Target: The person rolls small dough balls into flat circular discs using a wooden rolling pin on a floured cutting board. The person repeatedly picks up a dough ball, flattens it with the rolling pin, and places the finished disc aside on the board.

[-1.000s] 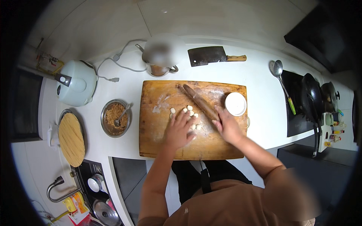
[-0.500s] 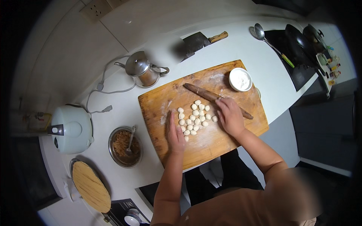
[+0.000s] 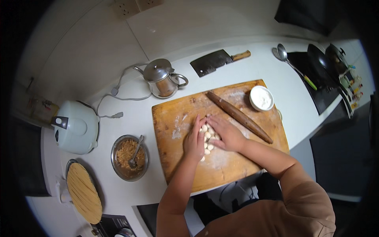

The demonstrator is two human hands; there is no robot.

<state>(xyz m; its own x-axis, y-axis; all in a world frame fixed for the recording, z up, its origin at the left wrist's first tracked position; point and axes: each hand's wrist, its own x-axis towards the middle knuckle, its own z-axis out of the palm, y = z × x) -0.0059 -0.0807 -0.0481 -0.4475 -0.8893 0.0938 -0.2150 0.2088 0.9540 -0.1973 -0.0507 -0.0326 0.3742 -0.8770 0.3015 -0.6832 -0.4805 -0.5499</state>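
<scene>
On the floury wooden board (image 3: 169,118), my left hand (image 3: 194,143) and my right hand (image 3: 228,135) cup a cluster of small white dough pieces (image 3: 207,146) from both sides. Both hands have their fingers stretched out, and the fingertips come close together at the far end of the cluster. My palms partly cover the dough pieces. Just beyond my right hand, a dark wooden rolling pin (image 3: 241,117) lies slantwise on the board. A white bowl of flour (image 3: 261,98) stands at the board's far right corner.
Beyond the board are a metal kettle (image 3: 160,79) and a cleaver (image 3: 213,62). To the left stand a metal bowl of filling (image 3: 127,152) with a spoon, a rice cooker (image 3: 79,128) and a round woven tray (image 3: 83,193). A ladle (image 3: 282,53) lies near the stove at far right.
Both hands have moved inward toward each other. My right hand has left the rolling pin, and the scattered dough pieces are now bunched closer together between my palms. The view has shifted.
</scene>
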